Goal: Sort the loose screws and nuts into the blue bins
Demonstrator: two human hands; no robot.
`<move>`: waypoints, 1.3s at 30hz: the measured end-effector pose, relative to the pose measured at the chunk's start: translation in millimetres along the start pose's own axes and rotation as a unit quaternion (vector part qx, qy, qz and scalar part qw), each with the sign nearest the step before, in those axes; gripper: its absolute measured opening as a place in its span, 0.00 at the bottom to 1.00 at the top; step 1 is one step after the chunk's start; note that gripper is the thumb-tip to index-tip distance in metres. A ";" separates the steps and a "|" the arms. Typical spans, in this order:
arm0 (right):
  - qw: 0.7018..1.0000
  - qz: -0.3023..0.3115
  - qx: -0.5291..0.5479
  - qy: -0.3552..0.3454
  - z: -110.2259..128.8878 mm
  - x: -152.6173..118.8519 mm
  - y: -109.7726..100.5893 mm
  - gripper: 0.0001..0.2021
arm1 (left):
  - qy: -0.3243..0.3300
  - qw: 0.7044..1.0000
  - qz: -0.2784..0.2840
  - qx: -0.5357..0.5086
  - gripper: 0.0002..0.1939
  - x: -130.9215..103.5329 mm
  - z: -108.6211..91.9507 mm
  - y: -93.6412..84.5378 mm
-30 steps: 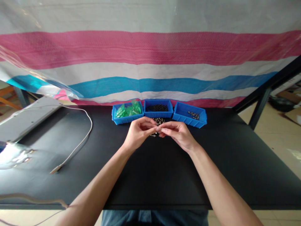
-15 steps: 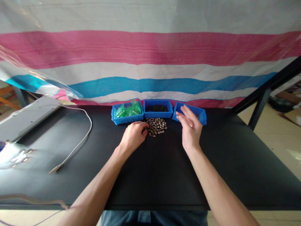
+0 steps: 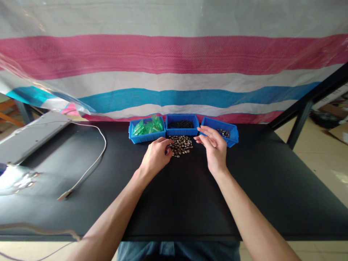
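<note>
A pile of small, shiny metal pieces (image 3: pixel 181 145) lies on the black table in front of the blue bins. At the left edge of the pile is my left hand (image 3: pixel 155 156), its fingers curled towards the thumb; whatever is between them is too small or hidden to name. My right hand (image 3: pixel 216 150) hovers right of the pile, fingers stretched and apart, holding nothing I can see. It partly covers the right blue bin (image 3: pixel 232 139), which has a few small metal pieces (image 3: pixel 223 133) inside.
The left blue bin (image 3: pixel 148 138) holds green translucent pieces (image 3: pixel 149 127); the middle blue bin (image 3: pixel 182 132) holds dark small parts (image 3: pixel 183 124). A white cable (image 3: pixel 89 168) and a grey panel (image 3: pixel 32 136) lie on the left. A striped sheet (image 3: pixel 174 54) hangs behind the table (image 3: pixel 179 203).
My right hand has moved left and slightly down, from over the right bin towards the pile, uncovering the metal pieces in that bin. My left hand stays at the pile, shifting slightly.
</note>
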State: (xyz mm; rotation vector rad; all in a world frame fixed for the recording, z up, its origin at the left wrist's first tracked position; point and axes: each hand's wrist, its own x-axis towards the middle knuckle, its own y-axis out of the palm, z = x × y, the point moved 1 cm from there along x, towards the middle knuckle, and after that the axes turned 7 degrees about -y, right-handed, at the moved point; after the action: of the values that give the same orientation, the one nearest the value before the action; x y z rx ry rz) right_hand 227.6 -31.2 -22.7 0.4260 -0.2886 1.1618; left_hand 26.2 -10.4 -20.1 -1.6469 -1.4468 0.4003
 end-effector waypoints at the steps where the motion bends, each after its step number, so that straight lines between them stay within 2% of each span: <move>1: 1.000 0.002 0.001 0.001 1.1 -0.3 0.3 0.13 | -0.003 1.000 -0.010 -0.019 0.15 0.4 -0.8 -1.1; 4: 1.000 0.021 -0.003 0.016 5.3 -0.8 1.1 0.09 | -0.033 0.992 -0.030 -0.120 0.09 1.5 -2.6 -2.9; 6: 0.998 0.053 -0.010 0.036 8.0 -1.2 1.9 0.09 | -0.069 0.974 -0.019 -0.216 0.07 2.0 -3.8 -2.1; 10: 0.987 0.145 -0.032 0.067 11.8 -3.0 4.5 0.12 | -0.119 0.925 0.032 -0.360 0.14 1.8 -7.2 0.1; 15: 0.968 0.235 -0.038 0.079 12.5 -7.7 8.6 0.12 | -0.116 0.905 0.081 -0.401 0.22 1.0 -11.5 -1.9; 22: 0.959 0.254 0.008 0.129 11.0 -7.8 8.8 0.13 | -0.106 0.895 0.108 -0.419 0.25 0.1 -15.3 -4.7; 26: 0.964 0.223 0.023 0.139 10.4 -5.4 7.2 0.11 | -0.079 0.919 0.080 -0.378 0.19 1.0 -13.0 -5.1; 28: 0.970 0.199 0.032 0.139 9.0 -4.9 7.0 0.10 | -0.049 0.954 0.039 -0.294 0.13 1.6 -9.2 -5.6; 30: 0.977 0.159 0.041 0.133 6.6 -4.4 6.6 0.09 | -0.011 0.986 0.008 -0.167 0.11 1.8 -4.5 -5.5; 33: 0.996 0.028 0.029 0.081 1.9 -1.7 3.4 0.09 | 0.020 0.999 0.020 -0.034 0.12 1.2 2.4 -3.3; 36: 0.992 -0.121 -0.001 0.026 -2.5 2.4 -2.7 0.14 | 0.015 0.999 0.050 -0.008 0.12 0.4 6.6 -0.4; 39: 0.988 -0.154 -0.005 0.031 -5.0 5.7 -6.0 0.21 | 0.005 0.999 0.050 -0.001 0.11 0.5 8.4 1.2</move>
State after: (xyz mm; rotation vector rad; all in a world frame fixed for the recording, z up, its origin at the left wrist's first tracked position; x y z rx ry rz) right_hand 235.4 -26.2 -25.7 0.4084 -0.1674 0.8693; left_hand 21.0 -6.6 -25.6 -1.7249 -1.3618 0.4451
